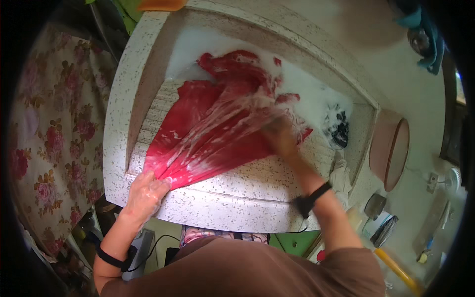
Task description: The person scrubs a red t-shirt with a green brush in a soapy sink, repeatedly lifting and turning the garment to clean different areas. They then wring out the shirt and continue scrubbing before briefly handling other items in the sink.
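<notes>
A soaked red cloth [217, 148], streaked with suds, spreads over the ridged slope of a speckled stone wash sink [232, 208]. Its far part lies bunched in foamy water [307, 74]. At the sink's near left edge my left hand [147, 192] is closed round a gathered corner, and the cloth stretches in folds from there. My right hand [281, 133] is on the cloth's right side, smeared by motion, so its fingers cannot be made out. Black bands circle both of my wrists.
A dark item covered in suds [339, 129] lies in the sink's right end, near a whitish cloth [340, 173]. A pinkish basin [388, 148] leans just outside the right wall. Flowered fabric [59, 138] hangs at left. An orange object [162, 5] rests on the far left corner.
</notes>
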{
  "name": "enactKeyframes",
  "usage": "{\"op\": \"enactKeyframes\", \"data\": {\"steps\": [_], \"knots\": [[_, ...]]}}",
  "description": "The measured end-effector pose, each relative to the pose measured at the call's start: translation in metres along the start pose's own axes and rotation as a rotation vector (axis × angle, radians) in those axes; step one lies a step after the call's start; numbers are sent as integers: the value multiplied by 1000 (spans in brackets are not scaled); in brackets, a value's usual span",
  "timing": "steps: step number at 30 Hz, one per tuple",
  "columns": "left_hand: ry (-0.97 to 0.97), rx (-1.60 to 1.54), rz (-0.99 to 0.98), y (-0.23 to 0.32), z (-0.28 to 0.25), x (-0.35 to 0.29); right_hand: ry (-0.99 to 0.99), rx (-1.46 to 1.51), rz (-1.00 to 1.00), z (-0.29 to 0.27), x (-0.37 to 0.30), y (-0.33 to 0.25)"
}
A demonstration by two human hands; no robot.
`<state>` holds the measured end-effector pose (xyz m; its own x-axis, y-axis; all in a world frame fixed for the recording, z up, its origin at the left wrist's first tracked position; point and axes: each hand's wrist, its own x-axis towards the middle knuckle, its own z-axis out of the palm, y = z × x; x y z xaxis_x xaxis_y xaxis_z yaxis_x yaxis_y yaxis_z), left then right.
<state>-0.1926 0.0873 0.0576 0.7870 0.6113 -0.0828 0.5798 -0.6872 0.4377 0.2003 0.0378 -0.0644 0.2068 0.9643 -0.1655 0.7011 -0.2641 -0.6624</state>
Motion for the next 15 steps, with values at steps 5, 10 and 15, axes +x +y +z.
{"op": "enactKeyframes", "data": {"steps": [5,10,15], "knots": [[-145,141,23,18,7,20,48,-344,12,-67,-5,125],[-44,208,142,52,45,57,-284,-430,-311,-54,-67,147],[-96,334,163,67,69,78,-402,-827,-413,-86,-74,71]]}}
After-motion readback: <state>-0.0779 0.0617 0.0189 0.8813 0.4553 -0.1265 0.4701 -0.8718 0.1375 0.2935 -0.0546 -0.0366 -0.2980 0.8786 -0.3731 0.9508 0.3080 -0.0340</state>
